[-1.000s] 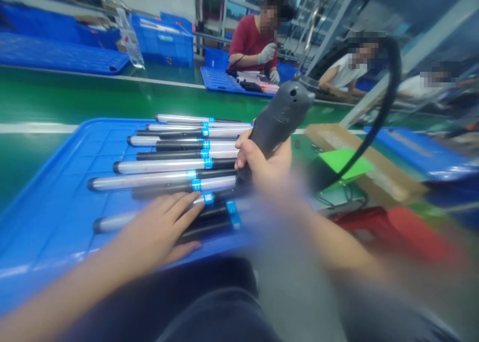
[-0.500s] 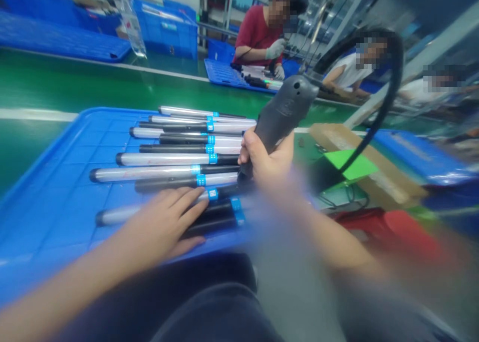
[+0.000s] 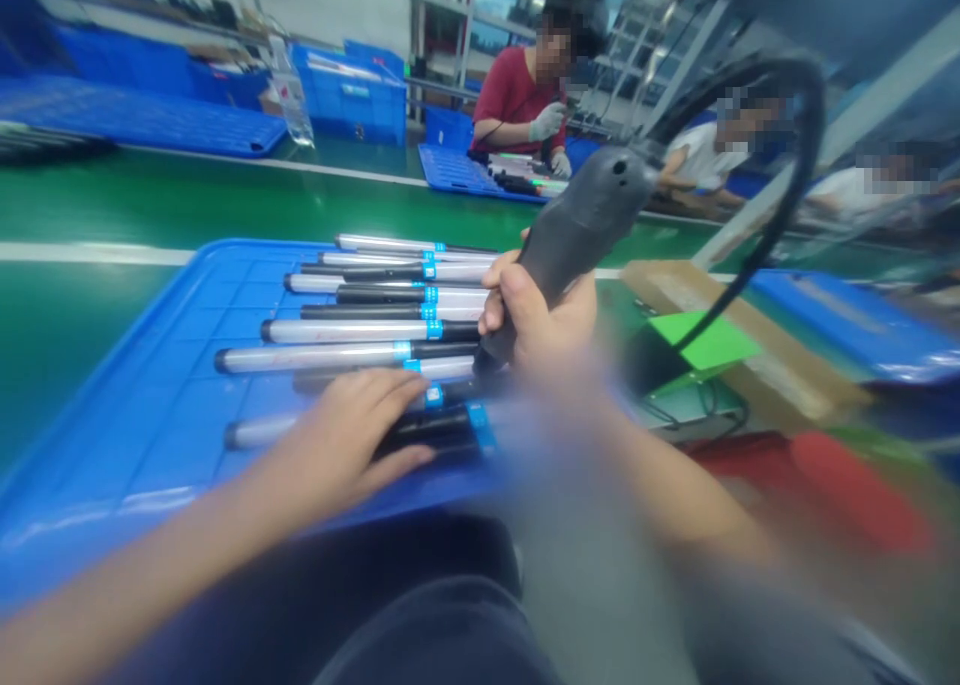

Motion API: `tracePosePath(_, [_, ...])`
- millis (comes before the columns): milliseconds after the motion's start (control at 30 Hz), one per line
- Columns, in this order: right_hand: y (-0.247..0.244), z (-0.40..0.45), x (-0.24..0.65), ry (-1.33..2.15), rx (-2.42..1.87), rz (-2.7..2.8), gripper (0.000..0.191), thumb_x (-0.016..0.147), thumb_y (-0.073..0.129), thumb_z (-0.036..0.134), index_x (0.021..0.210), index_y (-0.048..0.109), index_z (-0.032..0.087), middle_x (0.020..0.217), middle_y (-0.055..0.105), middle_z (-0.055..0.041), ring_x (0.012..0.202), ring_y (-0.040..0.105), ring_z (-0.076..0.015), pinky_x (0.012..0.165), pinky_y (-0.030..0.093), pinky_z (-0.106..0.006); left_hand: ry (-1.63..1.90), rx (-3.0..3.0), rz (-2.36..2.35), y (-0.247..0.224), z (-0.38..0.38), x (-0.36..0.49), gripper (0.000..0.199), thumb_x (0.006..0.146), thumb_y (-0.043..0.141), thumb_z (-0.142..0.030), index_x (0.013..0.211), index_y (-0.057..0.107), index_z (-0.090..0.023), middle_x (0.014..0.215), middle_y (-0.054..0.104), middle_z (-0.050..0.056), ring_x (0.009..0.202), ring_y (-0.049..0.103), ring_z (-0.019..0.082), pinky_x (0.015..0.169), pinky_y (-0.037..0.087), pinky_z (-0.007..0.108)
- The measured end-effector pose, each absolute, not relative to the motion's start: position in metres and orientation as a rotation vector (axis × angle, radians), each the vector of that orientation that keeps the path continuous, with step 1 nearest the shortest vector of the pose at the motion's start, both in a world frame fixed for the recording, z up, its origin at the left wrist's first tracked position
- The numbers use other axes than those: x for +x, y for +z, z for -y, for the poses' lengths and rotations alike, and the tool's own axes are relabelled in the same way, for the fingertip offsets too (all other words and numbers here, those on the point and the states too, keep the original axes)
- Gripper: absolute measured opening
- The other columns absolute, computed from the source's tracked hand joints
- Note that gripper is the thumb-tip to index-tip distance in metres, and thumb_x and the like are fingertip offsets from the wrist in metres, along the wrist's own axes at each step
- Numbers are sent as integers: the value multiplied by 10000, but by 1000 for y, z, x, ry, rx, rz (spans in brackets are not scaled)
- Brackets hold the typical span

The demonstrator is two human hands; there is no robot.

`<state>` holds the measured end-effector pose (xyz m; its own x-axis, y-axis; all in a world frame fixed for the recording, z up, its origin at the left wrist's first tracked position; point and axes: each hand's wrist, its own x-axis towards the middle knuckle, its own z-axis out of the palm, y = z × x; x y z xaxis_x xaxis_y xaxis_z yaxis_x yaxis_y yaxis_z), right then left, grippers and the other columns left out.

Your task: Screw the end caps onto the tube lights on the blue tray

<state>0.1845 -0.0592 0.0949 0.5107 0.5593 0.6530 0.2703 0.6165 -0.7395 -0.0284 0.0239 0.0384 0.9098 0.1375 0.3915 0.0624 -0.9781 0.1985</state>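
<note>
Corded tool [image 3: 581, 227] clenched in my right hand [image 3: 536, 315]; left hand [image 3: 345, 445] open, fingers resting across tubes [image 3: 315, 357] in the tray [image 3: 161, 435].

- Right hand [image 3: 536, 315] grips grey electric screwdriver [image 3: 581, 225], black cable [image 3: 808, 135] arcing overhead
- Left hand [image 3: 337, 455] rests, fingers spread, on silver-and-black tubes [image 3: 337, 357]
- Tubes lie side by side on blue tray [image 3: 150, 435]

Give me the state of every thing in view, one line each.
blue tray: lying flat on the green bench
blue-banded tubes: lying side by side in the tray
left hand: resting on the tubes, fingers spread
grey corded handheld tool: lifted, tilted, nose up
right hand: closed around that tool
black cable: arched and slack above the tool
</note>
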Motion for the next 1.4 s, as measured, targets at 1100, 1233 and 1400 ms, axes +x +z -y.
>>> tracePosePath(1100, [116, 85, 194, 88, -855, 1052, 418, 866, 844, 452, 994, 485, 280, 812, 680, 69, 511, 586, -87, 492, 537, -247, -99, 3108, -283, 60, -28, -15, 1003, 882, 738, -672, 1618, 378, -94, 1287, 670, 196, 1143, 660, 342, 979, 517, 414])
tracePosePath(1233, [123, 97, 194, 69, -926, 1044, 501, 833, 852, 549, 1017, 463, 292, 809, 675, 66, 508, 590, -98, 507, 556, -272, -208, 3064, -216, 67, -32, -13, 1012, 898, 739, -604, 1666, 279, -131, 1307, 658, 181, 1190, 652, 333, 963, 521, 369])
tracePosePath(1400, [119, 109, 196, 100, -924, 1058, 459, 841, 848, 491, 993, 473, 273, 815, 679, 65, 520, 584, -83, 525, 539, -254, -245, 3073, -135, 66, -34, -18, 899, 957, 658, -479, 1687, 234, -170, 1336, 663, 182, 1183, 668, 330, 972, 530, 382])
